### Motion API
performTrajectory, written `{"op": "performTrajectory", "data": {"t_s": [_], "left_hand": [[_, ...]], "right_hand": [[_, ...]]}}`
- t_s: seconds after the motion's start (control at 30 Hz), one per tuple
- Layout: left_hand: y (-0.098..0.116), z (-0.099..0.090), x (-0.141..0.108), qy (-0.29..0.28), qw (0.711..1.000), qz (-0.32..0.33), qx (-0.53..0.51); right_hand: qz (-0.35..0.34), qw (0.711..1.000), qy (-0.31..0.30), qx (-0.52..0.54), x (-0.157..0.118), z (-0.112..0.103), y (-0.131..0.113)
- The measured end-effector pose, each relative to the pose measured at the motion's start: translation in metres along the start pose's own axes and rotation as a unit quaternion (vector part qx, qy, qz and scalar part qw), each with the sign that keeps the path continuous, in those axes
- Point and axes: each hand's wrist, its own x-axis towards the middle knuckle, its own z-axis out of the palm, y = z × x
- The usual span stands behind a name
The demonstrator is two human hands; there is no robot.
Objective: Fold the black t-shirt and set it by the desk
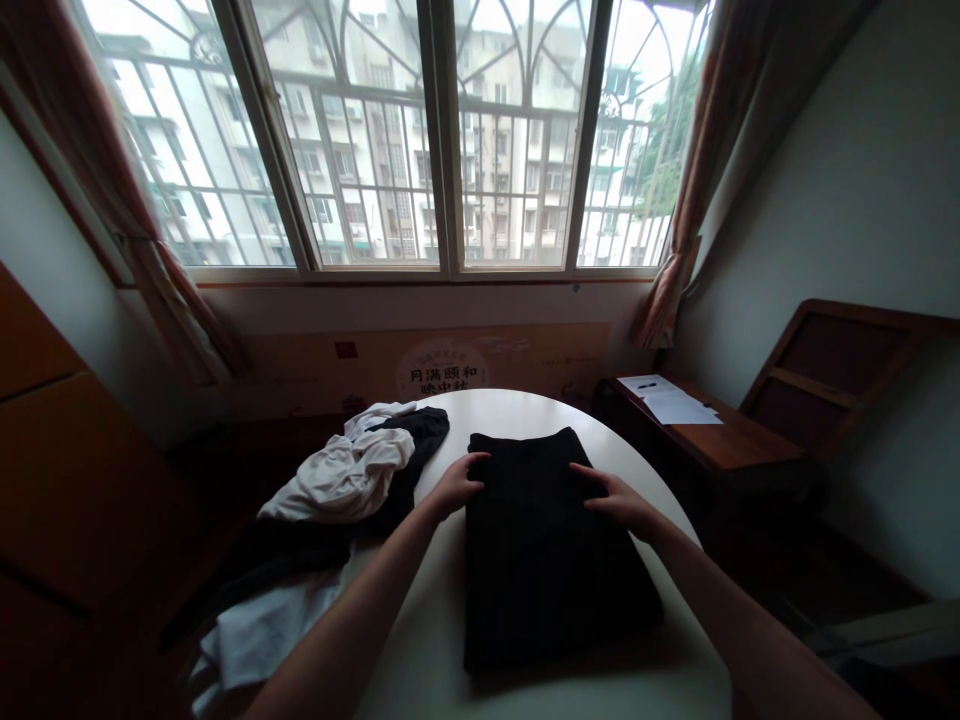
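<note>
A folded black garment (551, 560) lies flat on a round white table (420, 640), its slightly curved top edge facing the window; its exact kind is hard to make out. My left hand (456, 484) touches its upper left edge, thumb and finger apart. On the opposite edge, my right hand (621, 500) rests with thumb and finger spread on the cloth. The other fingers of both hands are mostly hidden. Left of my left hand is a loose heap with a crumpled whitish garment (349, 475), black cloth (424, 430) and a light garment (266, 625) hanging low.
A wooden chair (780, 440) with papers (671, 402) on its seat stands at the right. Beyond the table are a printed panel (330, 360) and a barred window (510, 180) with tied curtains (679, 250). An orange-brown cabinet (45, 430) stands at the left.
</note>
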Motion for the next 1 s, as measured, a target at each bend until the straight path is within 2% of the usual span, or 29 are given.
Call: {"op": "performTrajectory", "data": {"t_s": [0.23,0.4,0.57,0.73,0.87,1.0], "left_hand": [[0.005,0.046,0.057,0.009,1.0,0.025,-0.015],[0.0,0.072,0.099,0.024,0.999,0.041,-0.022],[0.001,0.086,0.144,0.037,0.998,0.053,-0.021],[0.004,0.101,0.185,0.063,0.997,0.048,-0.025],[0.003,0.114,0.208,0.095,0.995,0.019,-0.021],[0.003,0.119,0.223,0.12,0.993,-0.001,-0.008]], "right_hand": [[0.016,0.999,0.012,-0.036,0.03,-0.065,0.019],[0.056,0.996,0.026,-0.07,0.047,-0.095,0.024],[0.06,0.993,0.049,-0.093,0.074,-0.117,0.027],[0.053,0.989,0.071,-0.116,0.106,-0.149,0.034],[0.062,0.983,0.097,-0.143,0.129,-0.17,0.04],[0.081,0.977,0.116,-0.161,0.145,-0.18,0.054]]}}
